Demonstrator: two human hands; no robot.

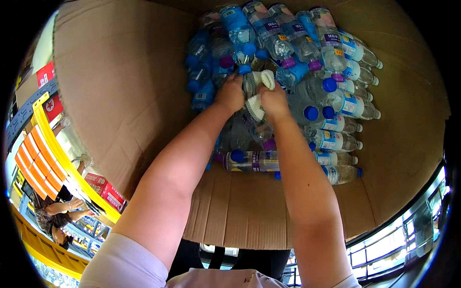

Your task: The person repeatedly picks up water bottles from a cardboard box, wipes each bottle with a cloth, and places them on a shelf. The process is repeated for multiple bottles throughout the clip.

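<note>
Both my hands reach down into a large cardboard box that holds many plastic bottles. Between them is a white cloth with a grey checked pattern. My left hand grips its left side, close to a bottle's blue cap. On the other side my right hand has its fingers closed around the cloth. The fingers and fabric hide whether a bottle is inside the cloth. Below the hands, a clear bottle with a purple cap lies among others, partly covered by my right forearm.
Purple-capped bottles lean along the box's far side. White-capped bottles lie stacked on the right, blue-labelled ones on the left. Outside, a yellow rack frame and red cartons stand left. Another person is there.
</note>
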